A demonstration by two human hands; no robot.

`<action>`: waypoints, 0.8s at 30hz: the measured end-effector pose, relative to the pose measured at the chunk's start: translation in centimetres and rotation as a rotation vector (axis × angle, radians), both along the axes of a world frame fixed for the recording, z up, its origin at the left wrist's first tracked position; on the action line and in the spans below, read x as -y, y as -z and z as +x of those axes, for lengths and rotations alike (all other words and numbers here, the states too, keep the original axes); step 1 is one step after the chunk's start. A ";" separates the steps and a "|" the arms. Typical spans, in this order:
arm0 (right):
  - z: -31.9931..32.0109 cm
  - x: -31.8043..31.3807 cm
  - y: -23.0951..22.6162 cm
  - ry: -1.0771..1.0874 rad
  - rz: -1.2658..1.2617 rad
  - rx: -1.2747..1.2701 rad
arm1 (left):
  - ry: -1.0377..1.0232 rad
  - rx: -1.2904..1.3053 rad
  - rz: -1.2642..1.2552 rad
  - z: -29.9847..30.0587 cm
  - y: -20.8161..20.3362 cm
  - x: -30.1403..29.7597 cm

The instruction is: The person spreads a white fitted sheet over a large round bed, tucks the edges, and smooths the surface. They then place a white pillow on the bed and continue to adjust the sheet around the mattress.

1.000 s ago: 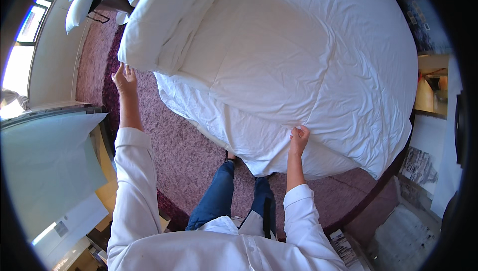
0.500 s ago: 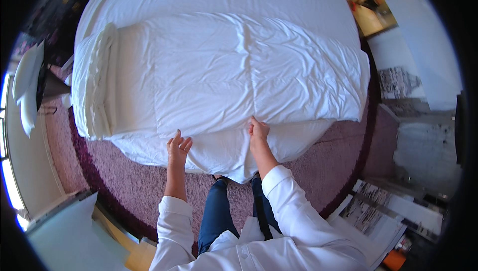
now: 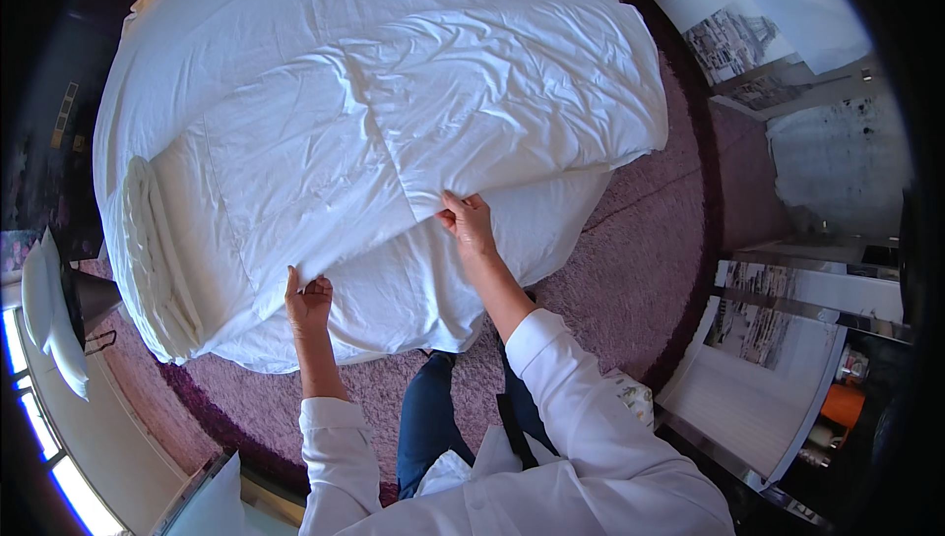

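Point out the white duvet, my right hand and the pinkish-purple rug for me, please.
White duvet (image 3: 394, 132): head view, wrinkled top surface.
Right hand (image 3: 471, 225): head view, back of the hand.
Pinkish-purple rug (image 3: 630, 285): head view, bare pile right of the bed.

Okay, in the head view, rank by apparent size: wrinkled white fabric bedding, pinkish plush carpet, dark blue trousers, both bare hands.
1. Wrinkled white fabric bedding
2. Pinkish plush carpet
3. Dark blue trousers
4. Left hand and right hand: too alike to rank
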State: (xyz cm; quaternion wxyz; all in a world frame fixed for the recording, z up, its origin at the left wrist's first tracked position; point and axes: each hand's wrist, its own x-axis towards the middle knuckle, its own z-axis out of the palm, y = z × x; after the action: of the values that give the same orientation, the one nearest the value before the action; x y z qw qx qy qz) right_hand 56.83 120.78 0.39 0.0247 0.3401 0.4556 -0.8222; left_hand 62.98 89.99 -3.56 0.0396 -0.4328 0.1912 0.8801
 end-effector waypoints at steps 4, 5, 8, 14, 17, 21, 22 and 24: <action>-0.1 -0.8 -0.7 -0.112 -0.001 0.035 | 0.148 -0.048 -0.014 -0.9 -2.1 -4.7; 0.2 -1.2 -0.4 -0.145 0.001 0.065 | 0.182 -0.056 -0.022 -1.2 -2.5 -5.9; 2.1 -2.9 1.1 -0.228 -0.001 0.148 | 0.235 -0.001 -0.059 -1.8 -2.3 -9.4; 7.2 -9.2 3.7 -0.281 -0.049 0.239 | 0.339 -0.102 -0.056 -3.2 -2.8 -16.6; 9.8 -13.8 4.2 -0.227 -0.040 0.275 | 0.316 -0.079 -0.086 -5.1 -3.7 -21.6; 12.7 -20.9 5.0 -0.145 -0.058 0.306 | 0.327 -0.084 -0.056 -7.7 -3.9 -28.5; 13.3 -22.4 5.1 -0.119 -0.068 0.289 | 0.329 -0.094 -0.044 -8.2 -3.9 -30.3; 13.7 -25.6 4.6 -0.054 -0.085 0.303 | 0.340 -0.102 0.001 -9.2 -3.8 -34.4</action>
State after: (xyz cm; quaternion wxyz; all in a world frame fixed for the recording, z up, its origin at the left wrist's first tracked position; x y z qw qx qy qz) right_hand 70.54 146.38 -4.23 0.1296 0.4467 0.4206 -0.7789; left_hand 53.76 124.37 0.21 0.1781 -0.3488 0.2631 0.8817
